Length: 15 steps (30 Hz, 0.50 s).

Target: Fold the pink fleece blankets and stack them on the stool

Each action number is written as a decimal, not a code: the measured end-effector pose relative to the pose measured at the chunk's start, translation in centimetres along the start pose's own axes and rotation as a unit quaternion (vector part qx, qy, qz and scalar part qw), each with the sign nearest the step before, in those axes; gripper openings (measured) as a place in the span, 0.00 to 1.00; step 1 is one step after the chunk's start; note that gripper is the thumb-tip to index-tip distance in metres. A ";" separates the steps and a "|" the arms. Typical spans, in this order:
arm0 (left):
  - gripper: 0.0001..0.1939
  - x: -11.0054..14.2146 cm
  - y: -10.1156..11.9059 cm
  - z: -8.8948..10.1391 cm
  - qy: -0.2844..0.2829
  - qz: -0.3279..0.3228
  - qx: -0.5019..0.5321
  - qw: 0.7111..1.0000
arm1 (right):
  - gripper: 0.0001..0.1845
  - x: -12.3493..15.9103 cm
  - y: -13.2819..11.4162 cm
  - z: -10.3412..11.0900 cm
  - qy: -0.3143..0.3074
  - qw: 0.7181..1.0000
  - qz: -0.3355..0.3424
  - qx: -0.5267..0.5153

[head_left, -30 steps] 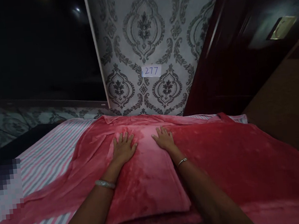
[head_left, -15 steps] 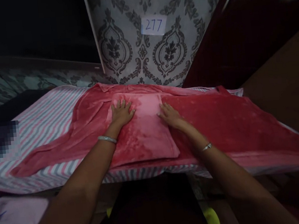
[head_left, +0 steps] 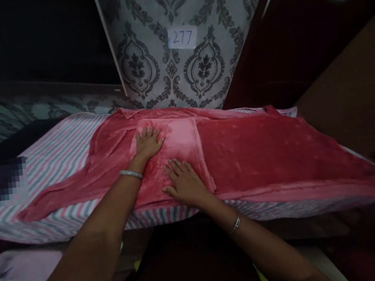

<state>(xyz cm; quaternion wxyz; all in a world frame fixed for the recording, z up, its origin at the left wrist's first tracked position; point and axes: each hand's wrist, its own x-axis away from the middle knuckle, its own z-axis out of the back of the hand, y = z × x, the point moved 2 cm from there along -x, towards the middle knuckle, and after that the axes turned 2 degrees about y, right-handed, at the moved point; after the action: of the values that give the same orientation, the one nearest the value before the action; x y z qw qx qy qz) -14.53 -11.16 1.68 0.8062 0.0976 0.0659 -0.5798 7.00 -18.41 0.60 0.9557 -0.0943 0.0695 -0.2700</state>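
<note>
"Where is the red cloth (head_left: 258,151)?"

"It lies spread over a striped cloth (head_left: 58,148), below the patterned wall (head_left: 170,67). A folded part (head_left: 182,136), partly lighter pink, lies on top of it, left of the middle."

"And the left hand (head_left: 148,144)?"

"It lies flat on the folded part, towards the far side. Its fingers are open and spread, gripping nothing."

"The right hand (head_left: 186,182)?"

"Also on the folded part, nearer the person and to the right of the left hand. Its fingers are straight and slightly apart, the thumb out to the side. They grip nothing either. The hands are apart."

"Anything on the wrists?"

"A bracelet on each."

"What else is around?"

"A paper label (head_left: 182,37) reading 277 on the wall, and a dark screen (head_left: 39,44) at the upper left."
</note>
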 end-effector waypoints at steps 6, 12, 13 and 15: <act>0.33 -0.3 0.0 0.1 -0.009 0.007 -0.008 1.000 | 0.39 2.5 2.7 0.8 0.013 0.998 -0.058 0.018; 0.33 -0.5 -0.3 -0.2 0.002 -0.002 -0.009 1.000 | 0.36 5.3 5.4 0.6 0.040 0.991 -0.127 -0.011; 0.33 -0.6 -0.4 -0.2 0.002 -0.003 -0.010 1.000 | 0.36 5.5 5.5 0.6 0.047 0.990 -0.132 -0.017; 0.33 -0.6 -0.4 -0.3 0.000 -0.002 -0.012 1.000 | 0.35 5.8 5.5 0.4 0.057 0.988 -0.137 -0.028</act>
<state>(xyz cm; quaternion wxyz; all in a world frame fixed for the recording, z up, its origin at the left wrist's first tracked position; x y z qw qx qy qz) -15.11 -10.70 1.51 0.8060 0.0879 0.0737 -0.5807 14.71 -16.85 -0.67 0.9010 -0.1141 0.1182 -0.4016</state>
